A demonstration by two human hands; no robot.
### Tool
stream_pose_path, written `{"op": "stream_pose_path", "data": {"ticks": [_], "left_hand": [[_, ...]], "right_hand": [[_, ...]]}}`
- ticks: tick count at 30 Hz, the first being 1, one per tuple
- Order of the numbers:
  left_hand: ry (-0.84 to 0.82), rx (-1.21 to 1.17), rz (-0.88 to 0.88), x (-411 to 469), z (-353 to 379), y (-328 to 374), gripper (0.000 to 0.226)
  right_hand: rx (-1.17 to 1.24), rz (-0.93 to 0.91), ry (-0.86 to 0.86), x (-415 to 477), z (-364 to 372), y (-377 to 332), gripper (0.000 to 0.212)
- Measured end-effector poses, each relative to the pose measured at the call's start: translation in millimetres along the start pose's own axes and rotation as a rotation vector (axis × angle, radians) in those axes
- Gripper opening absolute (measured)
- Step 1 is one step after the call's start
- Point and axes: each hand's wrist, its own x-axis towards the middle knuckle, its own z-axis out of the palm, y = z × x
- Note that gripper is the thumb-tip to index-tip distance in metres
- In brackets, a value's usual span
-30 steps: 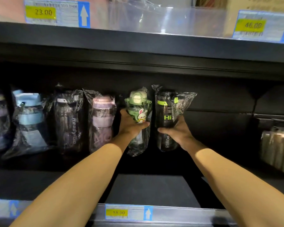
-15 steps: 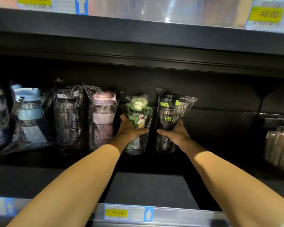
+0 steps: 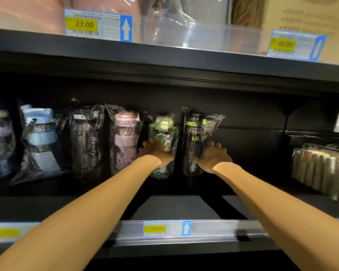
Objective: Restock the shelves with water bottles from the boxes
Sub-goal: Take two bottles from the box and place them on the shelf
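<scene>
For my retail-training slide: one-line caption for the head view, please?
Left hand grips the green bunny bottle, right hand the black Hi bottle, both standing wrapped on the dark shelf.

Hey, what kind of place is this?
Probably a retail store aisle: a yellow 23.00 price tag on the shelf edge, plastic-wrapped bottles in a row, and the left hand gripping a green bunny bottle, the right hand a black Hi bottle.
</scene>
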Motion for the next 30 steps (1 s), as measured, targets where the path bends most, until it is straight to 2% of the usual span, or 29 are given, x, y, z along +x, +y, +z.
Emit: {"op": "stream_pose_path", "data": {"ticks": [2, 4, 6, 9, 13, 19, 30], "left_hand": [[-0.052, 0.145, 0.042, -26, -16, -3, 0.097], [-0.073, 0.262, 0.129, -56, -32, -15, 0.075], [0.007, 0.346, 0.241, -86, -48, -34, 0.052], [0.087, 0.389, 0.351, -132, -70, -63, 0.056], [0.053, 0.392, 0.400, -191, -97, -94, 0.060], [0.150, 0.494, 0.476, -285, -119, -141, 0.058], [0.159, 0.555, 0.398, -438, -155, -234, 0.060]], "right_hand": [[-0.122, -0.012, -0.006, -33, -12, -8, 0.088], [-0.217, -0.031, 0.008, -71, -22, -16, 0.080], [-0.313, -0.078, 0.096, -111, -29, -25, 0.071], [-0.358, -0.111, 0.204, -170, -36, -43, 0.067], [-0.379, -0.121, 0.190, -242, -40, -67, 0.070], [-0.431, -0.136, 0.202, -347, -38, -104, 0.061], [-0.403, -0.222, 0.131, -513, -12, -153, 0.066]]}}
